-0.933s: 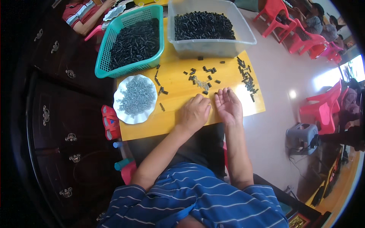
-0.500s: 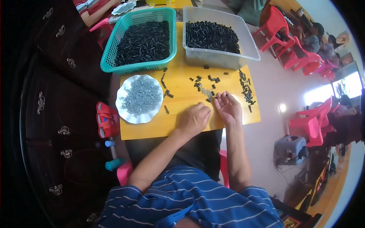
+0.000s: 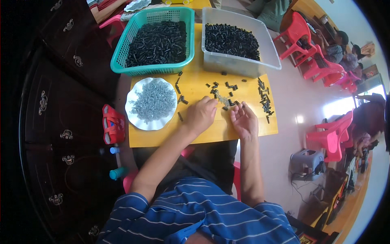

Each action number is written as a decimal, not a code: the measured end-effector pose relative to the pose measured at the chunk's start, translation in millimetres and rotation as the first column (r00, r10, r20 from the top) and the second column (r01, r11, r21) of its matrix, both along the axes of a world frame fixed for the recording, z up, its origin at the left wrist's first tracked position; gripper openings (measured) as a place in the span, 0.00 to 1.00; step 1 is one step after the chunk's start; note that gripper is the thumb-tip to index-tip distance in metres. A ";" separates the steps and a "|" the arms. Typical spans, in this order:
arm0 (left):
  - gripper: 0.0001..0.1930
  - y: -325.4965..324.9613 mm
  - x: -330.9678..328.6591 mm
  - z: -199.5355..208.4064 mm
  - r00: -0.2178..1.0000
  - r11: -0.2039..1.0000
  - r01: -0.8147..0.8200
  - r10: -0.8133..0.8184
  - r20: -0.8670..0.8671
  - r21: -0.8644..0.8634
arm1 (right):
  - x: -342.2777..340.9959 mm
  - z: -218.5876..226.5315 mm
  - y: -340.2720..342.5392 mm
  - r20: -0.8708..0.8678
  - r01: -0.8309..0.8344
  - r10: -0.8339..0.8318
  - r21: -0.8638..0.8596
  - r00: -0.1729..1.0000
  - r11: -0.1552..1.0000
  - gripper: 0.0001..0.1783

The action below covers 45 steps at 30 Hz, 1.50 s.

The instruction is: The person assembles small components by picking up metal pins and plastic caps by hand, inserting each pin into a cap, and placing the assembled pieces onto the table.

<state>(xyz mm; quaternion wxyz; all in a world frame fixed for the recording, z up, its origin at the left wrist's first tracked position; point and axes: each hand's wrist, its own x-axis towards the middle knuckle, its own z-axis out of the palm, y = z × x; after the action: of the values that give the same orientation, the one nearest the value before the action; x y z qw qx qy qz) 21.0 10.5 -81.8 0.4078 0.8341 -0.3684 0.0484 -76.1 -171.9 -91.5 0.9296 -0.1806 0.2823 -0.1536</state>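
Note:
My left hand (image 3: 203, 116) is closed in a pinch, knuckles up, its fingertips at the edge of a small heap of silvery, spring-like pieces (image 3: 222, 99). Whatever lies between those fingertips is too small to make out. Palm up beside it, my right hand (image 3: 245, 123) has its fingers curled, with what looks like a small black tube at the tips. Loose black tubes (image 3: 231, 86) lie scattered around the small heap. To the left, a white wavy-rimmed plate (image 3: 132, 118) holds many more of the silvery pieces.
A green basket (image 3: 118, 61) and a translucent bin (image 3: 268, 61), both full of black tubes, stand at the yellow table's (image 3: 162, 138) far side. More tubes (image 3: 265, 97) line its right edge. A red bag (image 3: 113, 126) is on the left; pink chairs (image 3: 298, 30) and people are at right.
My left hand has moved left and forward, from beside my right hand to the silvery heap. My right hand stays nearly in place, palm up. The whole view has shifted slightly.

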 end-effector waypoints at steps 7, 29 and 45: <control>0.14 -15.4 9.2 -9.8 0.996 0.996 0.030 -0.037 0.087 0.084 | -16.8 4.3 5.8 0.011 0.027 -0.026 -0.135 1.000 0.991 0.08; 0.06 -36.4 9.4 -8.3 0.961 0.987 0.007 -0.052 0.272 0.163 | -26.9 13.4 14.2 0.084 0.013 -0.008 -0.058 0.996 0.998 0.09; 0.04 -36.0 5.5 1.8 0.958 0.983 0.001 -0.053 0.281 0.183 | -18.9 -4.1 18.2 0.169 -0.035 0.053 -0.104 0.984 0.994 0.10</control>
<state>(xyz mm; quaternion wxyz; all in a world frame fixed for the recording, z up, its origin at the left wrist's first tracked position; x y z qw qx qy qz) 26.5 -25.5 -79.9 0.2737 0.8470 -0.4373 0.1286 -95.0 -153.8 -95.6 0.9433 -0.2194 0.1889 -0.1621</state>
